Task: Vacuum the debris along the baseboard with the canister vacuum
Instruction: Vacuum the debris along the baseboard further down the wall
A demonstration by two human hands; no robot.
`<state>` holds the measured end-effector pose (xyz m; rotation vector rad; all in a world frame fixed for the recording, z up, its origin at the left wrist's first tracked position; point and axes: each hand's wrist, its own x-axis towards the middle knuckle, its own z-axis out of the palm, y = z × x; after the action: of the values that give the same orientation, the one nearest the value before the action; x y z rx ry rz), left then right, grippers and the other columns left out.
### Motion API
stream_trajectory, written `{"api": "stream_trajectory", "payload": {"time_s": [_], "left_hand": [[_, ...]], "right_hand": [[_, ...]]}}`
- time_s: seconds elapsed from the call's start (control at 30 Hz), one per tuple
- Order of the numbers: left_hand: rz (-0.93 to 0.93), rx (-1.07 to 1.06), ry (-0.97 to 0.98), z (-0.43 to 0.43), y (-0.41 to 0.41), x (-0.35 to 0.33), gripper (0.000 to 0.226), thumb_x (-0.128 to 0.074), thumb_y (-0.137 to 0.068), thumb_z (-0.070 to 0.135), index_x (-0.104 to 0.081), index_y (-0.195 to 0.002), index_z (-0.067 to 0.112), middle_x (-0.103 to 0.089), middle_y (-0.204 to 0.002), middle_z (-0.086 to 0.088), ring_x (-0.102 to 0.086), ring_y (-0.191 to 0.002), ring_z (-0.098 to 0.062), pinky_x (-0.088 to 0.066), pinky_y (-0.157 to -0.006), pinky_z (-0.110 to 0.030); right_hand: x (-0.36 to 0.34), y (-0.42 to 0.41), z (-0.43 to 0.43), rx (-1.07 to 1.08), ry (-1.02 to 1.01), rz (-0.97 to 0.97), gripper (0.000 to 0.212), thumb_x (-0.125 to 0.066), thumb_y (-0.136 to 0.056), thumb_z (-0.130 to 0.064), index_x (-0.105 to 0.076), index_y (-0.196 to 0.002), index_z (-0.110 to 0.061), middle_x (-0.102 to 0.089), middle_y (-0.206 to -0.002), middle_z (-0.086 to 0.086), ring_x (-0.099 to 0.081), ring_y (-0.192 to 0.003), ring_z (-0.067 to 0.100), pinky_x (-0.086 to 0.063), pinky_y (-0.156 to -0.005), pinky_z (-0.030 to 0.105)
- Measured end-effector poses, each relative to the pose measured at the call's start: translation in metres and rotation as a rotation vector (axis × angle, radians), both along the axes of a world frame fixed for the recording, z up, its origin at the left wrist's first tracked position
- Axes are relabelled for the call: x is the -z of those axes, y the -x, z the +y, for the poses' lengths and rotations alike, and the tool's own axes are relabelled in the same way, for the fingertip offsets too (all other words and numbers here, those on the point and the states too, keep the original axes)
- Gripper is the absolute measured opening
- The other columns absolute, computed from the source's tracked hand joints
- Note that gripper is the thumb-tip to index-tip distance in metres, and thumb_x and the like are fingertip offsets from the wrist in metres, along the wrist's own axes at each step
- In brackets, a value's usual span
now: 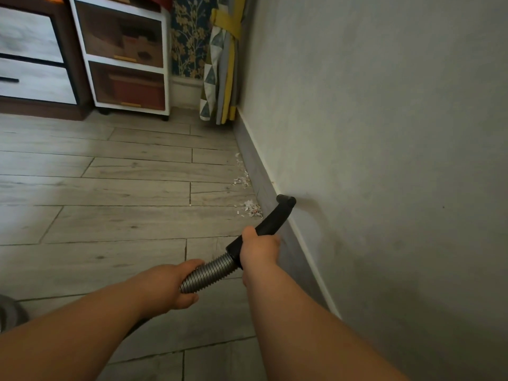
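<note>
My right hand [258, 250] grips the black curved handle [275, 215] of the vacuum hose. The handle's open end points forward, up near the wall and above the grey baseboard [255, 174]. My left hand [170, 284] holds the ribbed silver hose [209, 272] just behind the handle. White scraps of debris lie on the floor against the baseboard: one pile [251, 209] just left of the handle, another [242, 180] farther on, and a few bits [238, 158] beyond that. A grey rounded shape at the lower left edge [11, 312] may be the canister.
A grey wall [384, 133] runs along the right. Grey wood-look planks [110, 188] cover the floor. At the far end stand a white drawer unit on wheels [126, 59], a dark dresser [35, 59] and folded patterned mats [220, 78] leaning in the corner.
</note>
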<state>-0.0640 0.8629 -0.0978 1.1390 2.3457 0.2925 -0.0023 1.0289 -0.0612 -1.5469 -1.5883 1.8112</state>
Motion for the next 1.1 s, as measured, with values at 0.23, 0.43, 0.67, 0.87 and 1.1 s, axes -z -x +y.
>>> {"api": "stream_trajectory", "payload": {"time_s": [0.23,0.43,0.67,0.87,1.1], "left_hand": [[0.006,-0.045,-0.021,0.019,0.027,0.002,0.064,-0.058,-0.092,0.043,-0.024,-0.146,0.035,-0.053,-0.102,0.006,-0.043,-0.06,0.002,-0.036,-0.051,-0.006],[-0.068,-0.091,-0.012,0.045,0.051,-0.003,0.06,-0.061,-0.091,0.038,-0.031,-0.143,0.033,-0.055,-0.099,0.004,-0.049,-0.064,-0.003,-0.039,-0.05,-0.009],[-0.081,-0.151,0.032,0.077,0.057,-0.01,0.057,-0.06,-0.09,0.038,-0.034,-0.14,0.029,-0.059,-0.107,-0.004,-0.056,-0.07,-0.012,-0.052,-0.062,-0.024],[-0.084,-0.15,0.034,0.102,0.056,-0.022,0.052,-0.061,-0.09,0.037,-0.039,-0.135,0.026,-0.058,-0.107,-0.006,-0.06,-0.077,-0.018,-0.056,-0.072,-0.032],[-0.093,-0.094,0.045,0.102,0.051,-0.019,0.052,-0.061,-0.09,0.037,-0.038,-0.135,0.027,-0.057,-0.103,-0.003,-0.061,-0.073,-0.017,-0.056,-0.069,-0.03]], "right_hand": [[0.003,0.036,0.016,-0.015,-0.027,-0.011,0.049,-0.057,-0.094,-0.026,-0.037,-0.135,-0.008,-0.053,-0.101,0.008,-0.048,-0.065,0.015,-0.043,-0.055,0.032],[0.004,0.064,0.04,-0.022,-0.019,0.01,0.054,-0.06,-0.091,-0.027,-0.037,-0.138,-0.011,-0.059,-0.114,0.011,-0.054,-0.074,0.019,-0.05,-0.066,0.037],[-0.007,0.084,0.073,-0.124,-0.015,-0.061,0.053,-0.06,-0.09,-0.027,-0.039,-0.137,-0.011,-0.059,-0.113,0.014,-0.057,-0.081,0.026,-0.047,-0.055,0.037],[-0.018,0.087,0.1,-0.152,-0.01,-0.062,0.051,-0.059,-0.091,-0.024,-0.039,-0.136,-0.01,-0.053,-0.101,0.012,-0.052,-0.076,0.025,-0.051,-0.069,0.04],[-0.017,0.076,0.1,-0.166,-0.038,-0.089,0.051,-0.057,-0.091,-0.025,-0.039,-0.136,-0.01,-0.056,-0.108,0.012,-0.052,-0.075,0.023,-0.047,-0.058,0.036]]}}
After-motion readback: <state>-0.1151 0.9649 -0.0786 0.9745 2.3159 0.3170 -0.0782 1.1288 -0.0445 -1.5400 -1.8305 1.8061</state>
